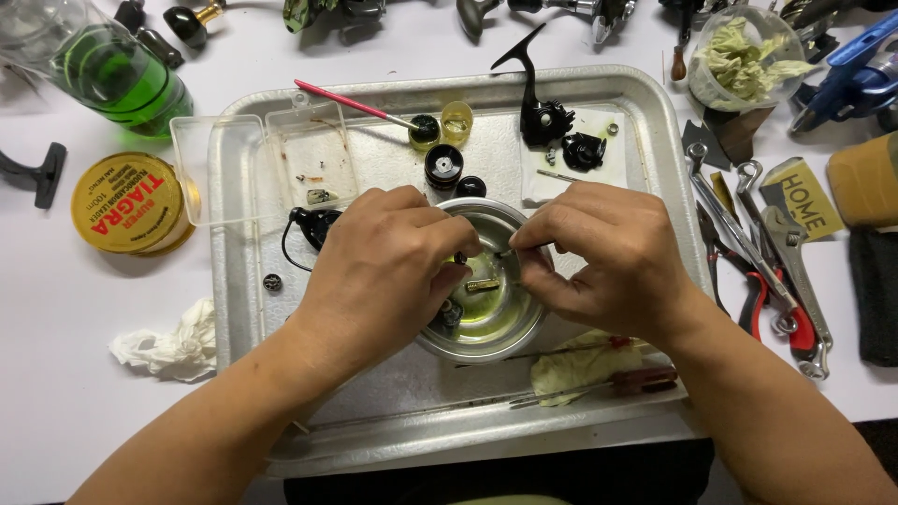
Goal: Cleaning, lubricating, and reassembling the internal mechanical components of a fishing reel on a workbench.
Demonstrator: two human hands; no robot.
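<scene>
Left hand (379, 271), right hand (599, 252): both pinch tiny parts, hard to identify, over metal bowl (510, 329) holding yellowish liquid, mid-tray (645, 122).

surface: white table (56, 309), everything's sitting on it
middle: big metal tray (655, 122) taking up the center
left: yellow round tin (126, 203), crumpled white tissue (168, 344), green bottle (117, 79) lying tilted
right: wrenches + red-handled pliers (762, 252) lying beside tray, clear cup w/ wadded paper (744, 58)
</scene>
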